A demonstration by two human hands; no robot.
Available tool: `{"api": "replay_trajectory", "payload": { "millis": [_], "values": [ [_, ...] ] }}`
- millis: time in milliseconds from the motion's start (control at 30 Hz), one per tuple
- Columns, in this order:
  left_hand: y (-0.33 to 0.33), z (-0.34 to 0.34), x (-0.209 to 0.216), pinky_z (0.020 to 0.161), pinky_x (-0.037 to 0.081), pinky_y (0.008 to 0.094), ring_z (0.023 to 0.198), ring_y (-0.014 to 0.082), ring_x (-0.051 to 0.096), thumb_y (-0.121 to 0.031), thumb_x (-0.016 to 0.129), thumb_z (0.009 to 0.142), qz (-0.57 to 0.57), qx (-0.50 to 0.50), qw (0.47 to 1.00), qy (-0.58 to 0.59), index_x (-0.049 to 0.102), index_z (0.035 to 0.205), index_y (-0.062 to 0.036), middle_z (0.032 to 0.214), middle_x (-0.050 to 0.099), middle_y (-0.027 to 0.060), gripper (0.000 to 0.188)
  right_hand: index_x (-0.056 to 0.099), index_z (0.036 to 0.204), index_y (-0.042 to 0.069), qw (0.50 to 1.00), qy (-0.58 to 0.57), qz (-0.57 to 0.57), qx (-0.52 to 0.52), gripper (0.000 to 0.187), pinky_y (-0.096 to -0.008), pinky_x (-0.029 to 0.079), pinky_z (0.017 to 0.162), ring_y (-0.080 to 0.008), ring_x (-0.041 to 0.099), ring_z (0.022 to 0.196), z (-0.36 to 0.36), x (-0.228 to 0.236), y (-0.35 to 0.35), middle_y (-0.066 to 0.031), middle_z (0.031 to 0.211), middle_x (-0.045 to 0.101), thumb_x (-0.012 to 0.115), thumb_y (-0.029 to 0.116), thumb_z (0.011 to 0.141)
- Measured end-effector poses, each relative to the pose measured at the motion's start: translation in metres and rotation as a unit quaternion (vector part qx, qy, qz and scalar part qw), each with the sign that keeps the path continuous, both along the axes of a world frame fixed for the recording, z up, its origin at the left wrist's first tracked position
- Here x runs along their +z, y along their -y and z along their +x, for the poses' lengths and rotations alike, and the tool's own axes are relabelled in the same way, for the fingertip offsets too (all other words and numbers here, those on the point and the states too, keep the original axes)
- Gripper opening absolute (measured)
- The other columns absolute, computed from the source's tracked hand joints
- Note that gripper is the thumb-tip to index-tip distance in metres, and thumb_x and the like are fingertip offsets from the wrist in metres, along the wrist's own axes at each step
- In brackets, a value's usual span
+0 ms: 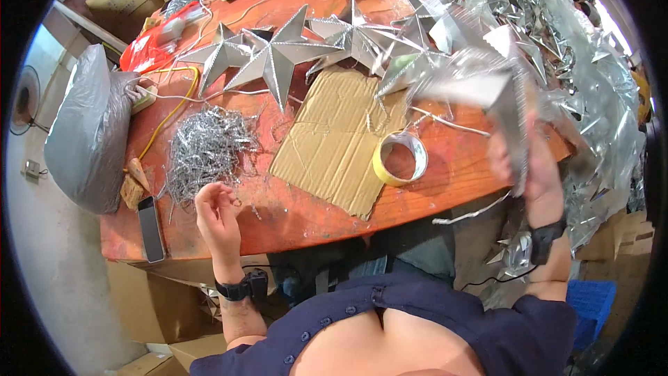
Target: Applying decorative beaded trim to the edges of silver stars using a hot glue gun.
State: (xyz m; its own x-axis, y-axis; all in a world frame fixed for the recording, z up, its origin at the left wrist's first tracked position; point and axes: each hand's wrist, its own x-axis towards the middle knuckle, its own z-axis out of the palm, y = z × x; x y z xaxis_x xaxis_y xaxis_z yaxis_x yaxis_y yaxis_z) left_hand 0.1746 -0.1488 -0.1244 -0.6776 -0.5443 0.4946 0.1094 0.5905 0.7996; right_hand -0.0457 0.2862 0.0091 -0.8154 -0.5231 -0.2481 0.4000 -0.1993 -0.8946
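Observation:
My right hand (pixel 523 167), at the right edge of the table, grips a silver star (pixel 513 115), smeared by motion. My left hand (pixel 219 212) is raised by the table's front edge, its fingers curled together; anything small between them is too fine to make out. Just beyond it lies a heap of silver tinsel strands (pixel 209 146). A worn piece of brown cardboard (pixel 334 139) rests mid-table, with a roll of yellow tape (pixel 381 166) at its right corner. Finished-looking silver foil stars (pixel 277 59) with beaded edges spread along the far side.
A phone (pixel 151 231) and a grey plastic-wrapped bundle (pixel 87 132) are at the left. Red plastic bag (pixel 149 49) and white cords lie behind them. Clear plastic sheeting (pixel 598 97) with more stars covers the right. Cardboard boxes (pixel 156 299) stand below the red table (pixel 278 226).

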Motion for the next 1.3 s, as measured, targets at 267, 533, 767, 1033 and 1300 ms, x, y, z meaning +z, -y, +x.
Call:
{"api": "replay_trajectory", "payload": {
  "millis": [267,533,767,1033,1300],
  "values": [
    [0.0,-0.005,0.011,0.083,0.05,0.0269,0.09,0.0126,0.06,0.001,0.059,0.098,0.08,-0.026,0.996,0.039,0.051,0.128,-0.0017,0.098,0.062,0.006,0.031,0.053,0.127,-0.004,0.976,-0.002,-0.206,-0.076,0.047,-0.0245,0.054,0.066,-0.0149,0.059,0.08,-0.147,0.032,-0.022,-0.0098,0.097,0.059,0.057,0.036,0.102],
    [0.071,-0.07,0.164,0.081,0.046,0.0273,0.091,0.0127,0.054,-0.011,0.065,0.095,-0.161,-0.015,0.986,-0.047,0.042,0.137,-0.0063,0.103,0.055,0.0048,0.048,0.057,0.124,0.006,0.98,0.057,-0.089,-0.167,0.036,-0.0322,0.055,0.078,-0.022,0.062,0.093,-0.231,-0.092,-0.008,-0.0123,0.113,0.064,0.061,0.032,0.1],
    [0.21,-0.248,0.096,0.073,0.052,0.0458,0.084,0.0361,0.063,-0.028,0.071,0.086,-0.538,0.101,0.836,0.029,0.04,0.135,-0.0034,0.097,0.065,0.017,0.063,0.047,0.13,-0.005,0.975,0.081,-0.117,-0.172,0.042,-0.0415,0.052,0.102,-0.033,0.058,0.117,-0.183,-0.081,-0.005,-0.0204,0.122,0.058,0.052,0.027,0.105],
    [0.242,-0.27,0.043,0.055,0.057,0.0343,0.072,0.0179,0.067,-0.046,0.066,0.094,0.153,0.041,0.887,0.434,0.069,0.106,-0.0059,0.08,0.07,0.0087,0.042,0.052,0.127,-0.005,0.991,0.029,-0.029,-0.128,0.042,-0.0361,0.056,0.093,-0.027,0.065,0.103,-0.055,-0.037,-0.05,-0.0177,0.111,0.062,0.048,0.031,0.106],
    [0.224,-0.264,0.044,0.04,0.04,0.0194,0.055,0.0107,0.056,-0.049,0.065,0.094,0.438,-0.093,0.834,0.324,0.06,0.109,-0.0018,0.083,0.068,0.0089,0.05,0.058,0.116,0.001,0.976,-0.127,0.035,-0.175,0.034,-0.0292,0.055,0.074,-0.015,0.062,0.079,-0.003,-0.021,-0.085,-0.0052,0.09,0.061,0.046,0.033,0.107]
  ]
}}
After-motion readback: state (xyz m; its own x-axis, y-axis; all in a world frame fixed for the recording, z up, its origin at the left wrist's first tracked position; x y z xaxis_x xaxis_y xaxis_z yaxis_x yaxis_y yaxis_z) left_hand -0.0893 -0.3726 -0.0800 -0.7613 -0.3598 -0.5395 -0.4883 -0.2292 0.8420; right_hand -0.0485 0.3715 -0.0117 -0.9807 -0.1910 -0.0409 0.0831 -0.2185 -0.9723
